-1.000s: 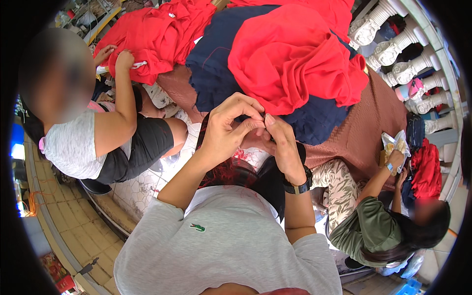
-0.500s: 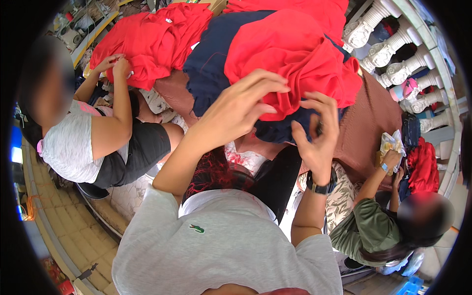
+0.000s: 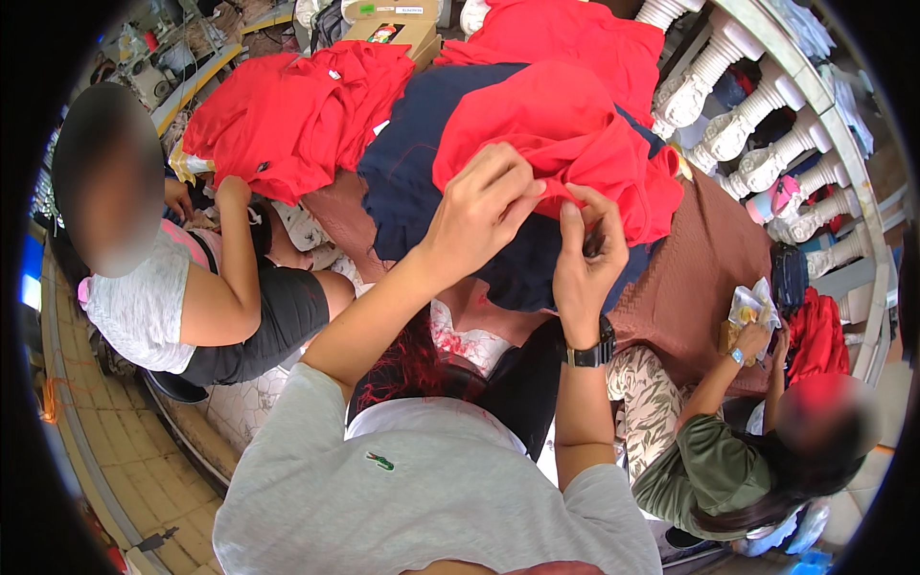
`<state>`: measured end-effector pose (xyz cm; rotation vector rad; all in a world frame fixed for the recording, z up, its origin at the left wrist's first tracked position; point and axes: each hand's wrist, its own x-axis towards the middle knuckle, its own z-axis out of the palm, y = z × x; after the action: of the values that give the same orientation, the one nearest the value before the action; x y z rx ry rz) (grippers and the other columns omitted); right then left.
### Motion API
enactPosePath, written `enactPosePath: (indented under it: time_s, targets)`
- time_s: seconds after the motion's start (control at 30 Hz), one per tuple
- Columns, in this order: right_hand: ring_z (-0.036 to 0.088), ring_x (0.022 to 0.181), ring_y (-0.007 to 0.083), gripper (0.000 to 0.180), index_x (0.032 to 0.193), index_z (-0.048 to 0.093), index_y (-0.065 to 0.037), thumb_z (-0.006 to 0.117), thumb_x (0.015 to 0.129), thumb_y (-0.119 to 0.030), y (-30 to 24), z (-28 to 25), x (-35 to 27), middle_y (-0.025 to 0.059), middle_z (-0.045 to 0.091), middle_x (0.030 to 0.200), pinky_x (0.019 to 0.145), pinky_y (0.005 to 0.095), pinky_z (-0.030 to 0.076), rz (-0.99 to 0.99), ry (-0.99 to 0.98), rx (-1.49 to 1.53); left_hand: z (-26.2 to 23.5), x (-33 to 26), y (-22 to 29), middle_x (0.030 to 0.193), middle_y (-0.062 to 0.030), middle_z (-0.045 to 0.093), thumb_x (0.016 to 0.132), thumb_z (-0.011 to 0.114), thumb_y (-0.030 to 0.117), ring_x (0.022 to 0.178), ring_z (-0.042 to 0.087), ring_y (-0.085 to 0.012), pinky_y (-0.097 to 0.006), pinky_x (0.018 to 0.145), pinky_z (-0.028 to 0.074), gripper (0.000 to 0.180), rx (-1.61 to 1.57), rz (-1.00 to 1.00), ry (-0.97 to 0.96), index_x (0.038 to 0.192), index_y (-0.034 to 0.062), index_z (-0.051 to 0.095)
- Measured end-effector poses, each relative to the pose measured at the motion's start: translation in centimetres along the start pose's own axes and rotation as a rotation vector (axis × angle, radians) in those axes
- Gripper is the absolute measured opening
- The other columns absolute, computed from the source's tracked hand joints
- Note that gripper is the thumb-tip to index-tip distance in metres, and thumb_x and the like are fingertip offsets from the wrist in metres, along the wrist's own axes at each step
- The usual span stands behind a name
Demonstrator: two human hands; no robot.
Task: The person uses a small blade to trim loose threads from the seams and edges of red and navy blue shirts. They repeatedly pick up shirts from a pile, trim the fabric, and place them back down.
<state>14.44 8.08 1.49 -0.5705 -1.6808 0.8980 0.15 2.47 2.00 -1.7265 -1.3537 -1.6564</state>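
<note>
The fingers point(image 3: 525, 184) of the left hand point(image 3: 479, 206) are pinched shut on a fold of the red garment point(image 3: 556, 134), gripping its lower edge where it hangs over a navy garment point(image 3: 412, 182). Just beside them, the right hand point(image 3: 585, 259) is raised with its palm toward the cloth; its forefinger stands upright against the red hem and its thumb presses near the same fold, the fingers narrow and holding the cloth's edge together with something small and dark that is too hidden to make out. A black wristwatch point(image 3: 589, 353) circles the right wrist.

The red garment lies on top of a heap: the navy piece beneath it, a brown cloth point(image 3: 700, 278) spreading to the right, and another red pile point(image 3: 287, 115) to the left. More red fabric point(image 3: 575, 38) sits behind, near cardboard boxes point(image 3: 393, 29).

At the left a seated person in a white top point(image 3: 134, 307) reaches into the red pile. At the right another person in a green top point(image 3: 709, 465) holds a crinkled wrapper point(image 3: 752, 307). White balusters point(image 3: 757, 125) curve along the upper right.
</note>
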Motion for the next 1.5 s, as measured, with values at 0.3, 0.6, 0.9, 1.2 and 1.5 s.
enactPosePath:
  time_s: [0.3, 0.6, 0.9, 1.2, 1.5]
  targets:
    - [0.037, 0.051, -0.0024, 0.019, 0.108, 0.069, -0.003, 0.074, 0.09, -0.005, 1.5, 0.5, -1.3, -0.002, 0.066, 0.08, 0.045, 0.0192, 0.022, 0.493, -0.003, 0.622, 0.4, -3.2, 0.1, 0.09, -0.008, 0.066, 0.07, 0.078, -0.007, 0.082, 0.063, -0.0262, -0.035, 0.071, 0.05, 0.022, 0.049, 0.004, 0.1, 0.084, 0.0027, 0.064]
    - [0.038, 0.051, -0.0022, 0.02, 0.106, 0.069, -0.003, 0.076, 0.088, -0.002, 2.3, 1.1, -2.3, -0.0011, 0.068, 0.081, 0.045, 0.0193, 0.023, 0.545, 0.012, 0.787, 0.7, -5.0, 0.6, 0.094, -0.0074, 0.069, 0.08, 0.073, -0.006, 0.078, 0.065, -0.0247, -0.033, 0.065, 0.052, 0.015, 0.077, -0.073, 0.094, 0.093, 0.0022, 0.07]
    - [0.044, 0.061, -0.0003, 0.018, 0.105, 0.066, -0.003, 0.076, 0.09, -0.007, 1.5, 1.1, -2.9, -0.0006, 0.065, 0.092, 0.05, 0.0196, 0.03, 0.42, 0.002, 0.5, 1.1, -5.1, 1.3, 0.088, -0.014, 0.066, 0.092, 0.065, -0.003, 0.078, 0.068, -0.0204, -0.029, 0.068, 0.055, 0.003, -0.262, -0.435, 0.054, 0.092, -0.0037, 0.061]
    - [0.04, 0.059, 0.005, 0.033, 0.109, 0.061, -0.001, 0.039, 0.111, -0.026, -1.6, -0.3, -5.3, 0.0005, 0.047, 0.073, 0.054, 0.0228, 0.035, 0.358, -0.233, 0.076, -0.4, -5.3, 1.2, 0.092, -0.0054, 0.053, 0.097, 0.06, 0.0, 0.078, 0.052, -0.0113, -0.026, 0.074, 0.046, 0.007, -0.319, -0.549, -0.131, 0.093, -0.0004, 0.055]
    - [0.029, 0.05, 0.0044, 0.051, 0.097, 0.057, -0.003, 0.029, 0.11, -0.045, -1.0, 0.8, -5.8, -0.0053, 0.034, 0.063, 0.045, 0.0223, 0.021, 0.769, -0.359, 0.47, -0.2, -6.2, 0.0, 0.087, -0.0062, 0.059, 0.1, 0.054, 0.001, 0.083, 0.056, -0.0105, -0.026, 0.081, 0.048, 0.007, -0.441, -0.578, -0.17, 0.094, -0.0003, 0.052]
